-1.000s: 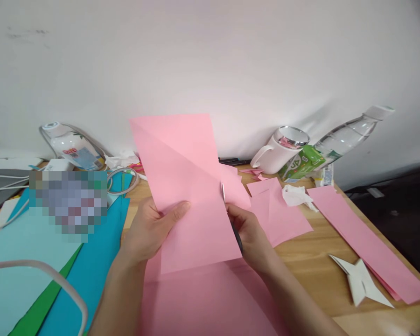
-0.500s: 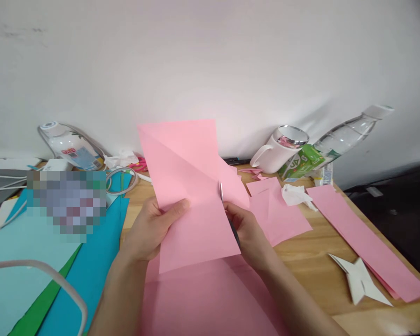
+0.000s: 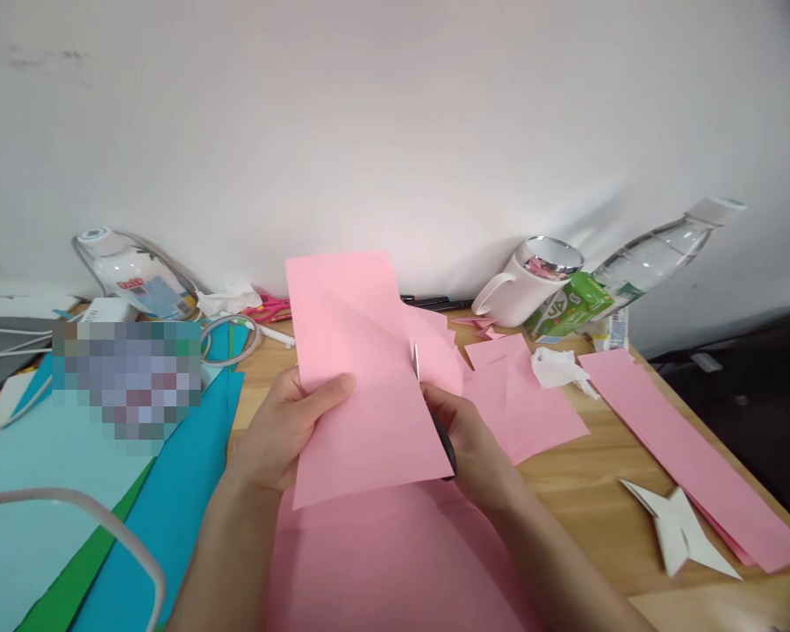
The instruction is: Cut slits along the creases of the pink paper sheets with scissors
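My left hand (image 3: 283, 430) pinches the left edge of a folded pink paper sheet (image 3: 359, 377), thumb on its front, and holds it upright above the table. Behind the sheet's right edge, my right hand (image 3: 467, 439) grips scissors (image 3: 434, 412). Their black handle shows below my fingers, and the metal blade tip pokes up along the paper's right edge. More pink paper (image 3: 382, 562) lies flat beneath my forearms.
Blue and green paper sheets (image 3: 105, 491) lie at the left with white cables. Pink strips (image 3: 685, 448) and a white folded paper star (image 3: 681, 531) lie at the right. A white mug (image 3: 527, 281), a green carton (image 3: 566, 307) and plastic bottles (image 3: 658, 250) stand by the wall.
The pink sheet has been lowered and tilted, so less of it stands above my hands. The scissors' blade stays at its right edge.
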Tool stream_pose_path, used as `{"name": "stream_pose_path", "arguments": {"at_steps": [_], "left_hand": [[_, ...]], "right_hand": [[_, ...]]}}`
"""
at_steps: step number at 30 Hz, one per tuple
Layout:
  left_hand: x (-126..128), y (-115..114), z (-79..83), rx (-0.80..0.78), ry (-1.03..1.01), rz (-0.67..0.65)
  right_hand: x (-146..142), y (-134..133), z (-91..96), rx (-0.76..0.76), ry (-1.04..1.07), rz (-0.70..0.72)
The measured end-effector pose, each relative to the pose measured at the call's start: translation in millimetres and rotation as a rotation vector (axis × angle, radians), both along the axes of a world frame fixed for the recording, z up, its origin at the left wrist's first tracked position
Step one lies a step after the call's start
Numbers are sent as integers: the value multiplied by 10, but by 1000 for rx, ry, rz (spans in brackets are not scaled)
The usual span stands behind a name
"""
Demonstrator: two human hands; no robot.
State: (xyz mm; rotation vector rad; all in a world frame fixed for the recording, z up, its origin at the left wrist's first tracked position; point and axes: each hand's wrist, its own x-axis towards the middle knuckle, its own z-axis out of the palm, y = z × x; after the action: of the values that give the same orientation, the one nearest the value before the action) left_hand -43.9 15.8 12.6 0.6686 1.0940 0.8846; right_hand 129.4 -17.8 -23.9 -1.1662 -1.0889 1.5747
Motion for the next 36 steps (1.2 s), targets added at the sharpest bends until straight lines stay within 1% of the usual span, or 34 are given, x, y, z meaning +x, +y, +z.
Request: {"name": "stream_pose_path", "arguments": {"at_steps": [6,9,11,15,16,17,18,20,21,22,23,24,25,27,28,29,30,32,34,36], "left_hand": [[31,-39,23,19,23,25],[41,-40,14,82,47,72],[29,-22,-5,147,59,132],[-28,31,-22,222,141,349],[-41,36,-12,232,151,386],[-50,33,3,236,150,403],[-56,22,23,234,139,396],[-56,-19,65,215,89,333],[-52,-45,81,201,54,286],[-46,-71,91,189,14,240],[-41,-92,94,181,-26,194],[-37,-108,89,176,-58,153],[-36,-115,77,176,-79,122],[-42,-107,42,207,-91,88],[-49,-95,24,228,-84,72],[-56,-79,9,247,-70,61],[-64,-62,-4,258,-49,61],[-79,-28,-19,247,-1,73],[-91,2,-27,228,42,116],[-103,29,-38,249,85,170]], "right_hand": [[-23,-3,13,23,61,-2],[-14,1,38,21,34,13],[31,9,53,23,16,75],[210,51,60,46,-16,299],[256,68,50,74,-14,274],[293,89,35,120,-6,175],[320,110,15,169,7,5],[339,151,-28,238,30,-372],[334,167,-46,246,35,-502],[321,178,-59,230,44,-559],[306,183,-67,190,55,-543],[291,182,-69,133,67,-474],[278,176,-68,67,83,-374],[265,160,-65,-49,128,-193],[265,154,-67,-76,143,-153],[270,150,-72,-75,145,-156],[277,149,-79,-50,133,-194],[296,154,-94,39,53,-321],[319,164,-97,128,-58,-424],[345,172,-81,168,-138,-471]]}}
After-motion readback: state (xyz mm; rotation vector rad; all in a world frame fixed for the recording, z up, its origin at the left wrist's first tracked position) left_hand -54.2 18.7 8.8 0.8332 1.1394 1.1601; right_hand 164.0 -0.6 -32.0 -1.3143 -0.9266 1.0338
